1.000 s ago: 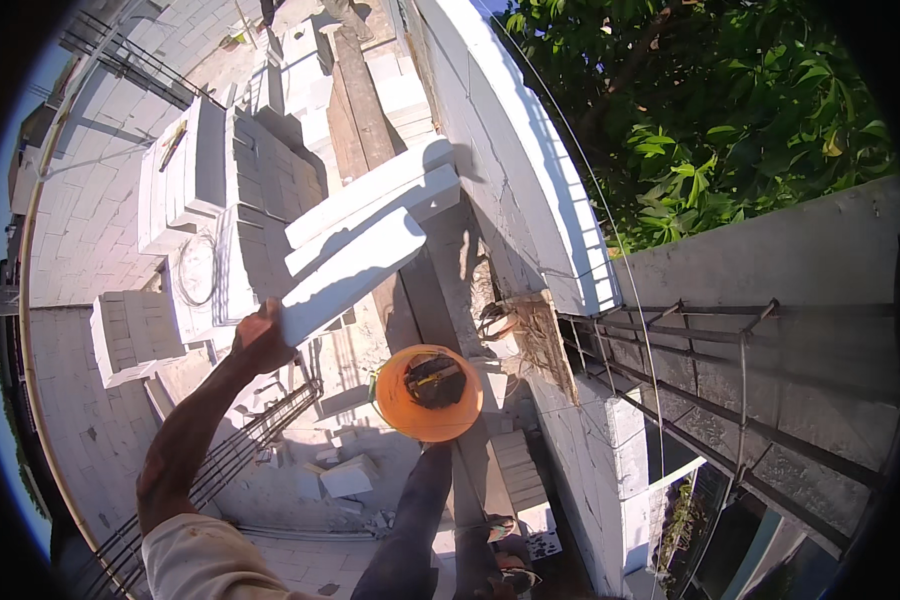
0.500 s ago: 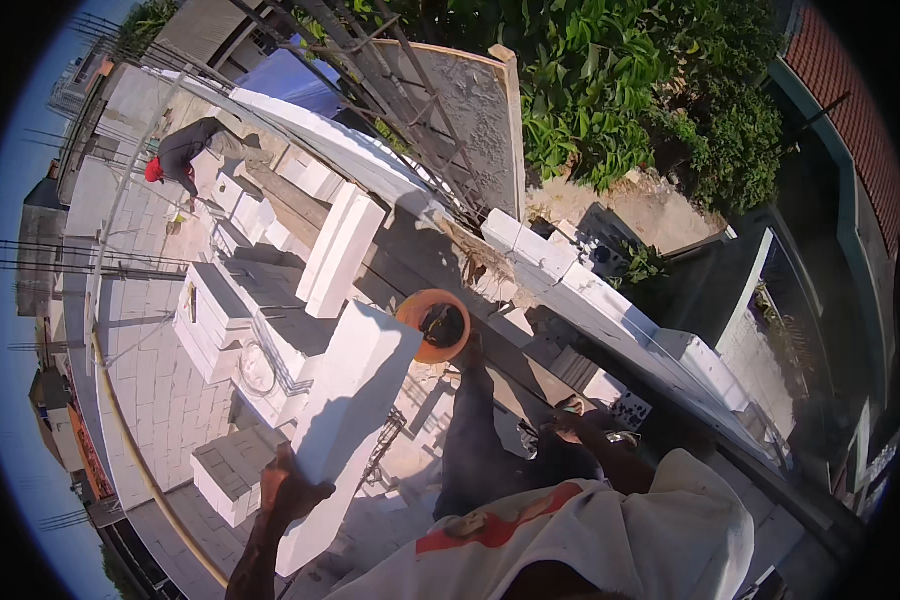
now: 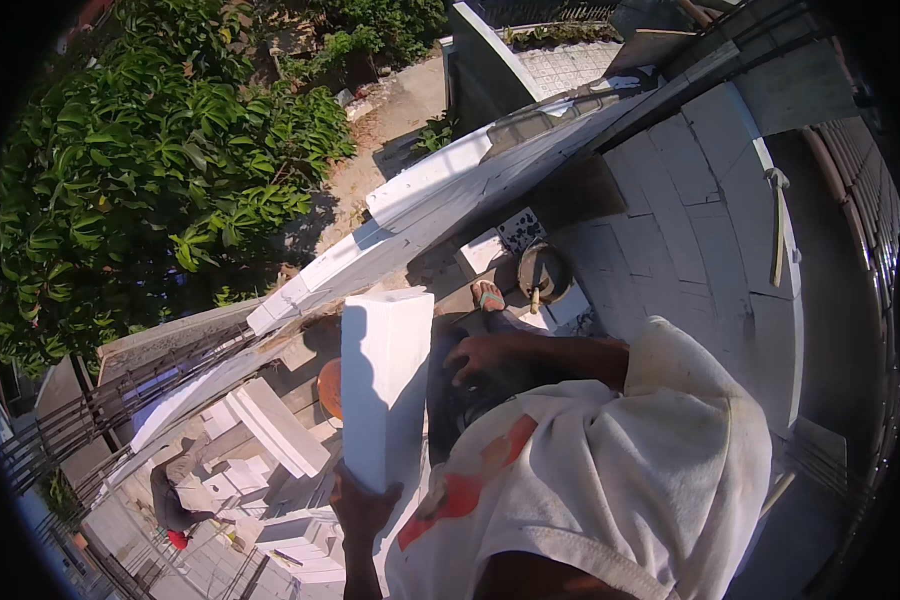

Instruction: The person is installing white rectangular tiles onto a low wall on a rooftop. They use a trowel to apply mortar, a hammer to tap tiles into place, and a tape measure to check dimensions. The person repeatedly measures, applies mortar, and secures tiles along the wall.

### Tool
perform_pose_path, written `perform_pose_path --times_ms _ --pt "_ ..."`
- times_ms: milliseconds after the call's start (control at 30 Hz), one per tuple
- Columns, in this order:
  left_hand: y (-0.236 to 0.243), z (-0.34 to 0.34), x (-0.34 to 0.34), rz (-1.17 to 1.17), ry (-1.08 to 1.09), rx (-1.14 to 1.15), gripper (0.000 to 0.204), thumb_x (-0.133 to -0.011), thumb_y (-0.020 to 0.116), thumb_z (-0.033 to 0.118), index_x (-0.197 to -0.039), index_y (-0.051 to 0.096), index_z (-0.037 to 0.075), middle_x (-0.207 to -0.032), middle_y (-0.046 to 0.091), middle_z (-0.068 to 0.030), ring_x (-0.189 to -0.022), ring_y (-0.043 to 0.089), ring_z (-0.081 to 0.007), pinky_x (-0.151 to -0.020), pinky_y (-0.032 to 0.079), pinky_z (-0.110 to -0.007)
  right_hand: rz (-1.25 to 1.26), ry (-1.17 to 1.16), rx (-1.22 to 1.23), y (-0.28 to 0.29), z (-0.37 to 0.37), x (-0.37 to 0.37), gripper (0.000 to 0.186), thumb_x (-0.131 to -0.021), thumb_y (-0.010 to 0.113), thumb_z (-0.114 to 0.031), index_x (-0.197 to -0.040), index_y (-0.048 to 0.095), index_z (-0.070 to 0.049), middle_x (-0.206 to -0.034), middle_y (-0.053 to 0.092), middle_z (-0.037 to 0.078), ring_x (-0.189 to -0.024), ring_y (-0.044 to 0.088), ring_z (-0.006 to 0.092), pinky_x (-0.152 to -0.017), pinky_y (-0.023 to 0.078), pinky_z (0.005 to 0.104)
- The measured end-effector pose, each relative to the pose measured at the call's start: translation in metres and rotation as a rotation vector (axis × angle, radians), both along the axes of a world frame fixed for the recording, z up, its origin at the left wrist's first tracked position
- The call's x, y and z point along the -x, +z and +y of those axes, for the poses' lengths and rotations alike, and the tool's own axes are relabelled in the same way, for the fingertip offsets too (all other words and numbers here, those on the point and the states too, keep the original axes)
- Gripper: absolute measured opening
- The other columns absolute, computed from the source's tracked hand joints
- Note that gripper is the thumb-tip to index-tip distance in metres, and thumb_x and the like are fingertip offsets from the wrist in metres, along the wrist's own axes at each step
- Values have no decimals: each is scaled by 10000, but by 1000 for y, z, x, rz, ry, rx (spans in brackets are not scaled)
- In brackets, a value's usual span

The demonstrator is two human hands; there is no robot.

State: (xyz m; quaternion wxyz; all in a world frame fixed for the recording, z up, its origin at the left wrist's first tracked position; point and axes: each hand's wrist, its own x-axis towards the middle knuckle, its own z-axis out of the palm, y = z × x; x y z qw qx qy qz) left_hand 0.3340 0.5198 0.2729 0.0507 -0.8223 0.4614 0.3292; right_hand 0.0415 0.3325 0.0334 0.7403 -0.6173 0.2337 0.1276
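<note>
A long white building block (image 3: 385, 385) stands tilted in front of me, its faces partly in shade. My left hand (image 3: 365, 505) grips the lower left edge of this block, thumb on the near face and fingers round the side. Close to the block's right side is my right hand (image 3: 478, 355), above my dark trousers, its fingers loosely apart and nothing seen in them. An orange bucket (image 3: 328, 388) shows behind the block, mostly hidden by it. Below my right forearm, my sandalled foot (image 3: 487, 296) rests on the planks.
A dark round bucket (image 3: 546, 272) with a handled tool stands past my foot. A white block wall (image 3: 490, 215) runs diagonally ahead, with leafy trees (image 3: 170, 150) beyond. Another block wall (image 3: 670, 210) rises at right. At lower left, a bent-over person (image 3: 175, 490) is near stacked blocks (image 3: 275, 425).
My view has swung to the right, bringing the right-hand wall and dark bucket into sight. The block has come upright, still in my left hand. My right hand has moved up near it.
</note>
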Motion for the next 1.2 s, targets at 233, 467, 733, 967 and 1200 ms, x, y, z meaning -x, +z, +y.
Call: perform_pose_path --times_ms 233,467,733,967,1200 --pt "2 -119 27 87 -364 37 885 -603 925 353 -1295 519 -22 -1140 682 -237 -1082 676 -432 -955 548 -489 -531 -837 -16 20 28 20 766 -952 678 -622 -1374 606 14 -1227 649 191 -1173 630 272 -986 487 390" --pt "52 -240 122 -19 -594 99 839 -617 959 238 -1271 531 -64 -1115 717 -261 -1070 706 -419 -958 556 -465 -253 -1589 -349 42 -19 46 925 -843 873 -470 -1456 452 81 -1241 664 200 -1176 662 254 -940 577 379" --pt "65 -398 281 -42 -819 198 845 -616 944 252 -1260 523 -97 -1094 718 -285 -977 737 -379 -904 581 -453 -367 -2018 75 86 -146 132 1191 -801 898 -485 -1610 203 45 -1557 350 372 -1438 459 435 -1113 509 488" --pt "31 -518 409 -64 -1003 294 767 -635 917 244 -1210 563 -120 -1008 733 -305 -830 762 -383 -811 632 -452 -371 -1975 155 57 -256 263 1129 -885 780 -544 -1609 206 104 -1621 246 398 -1476 376 514 -1135 464 555" --pt "3 -567 479 -7 -1041 308 740 -645 915 248 -1177 568 -130 -981 730 -311 -855 761 -374 -841 621 -438 -336 -2021 180 40 -306 335 1062 -930 748 -480 -1586 205 155 -1606 254 425 -1501 333 510 -1219 354 513"
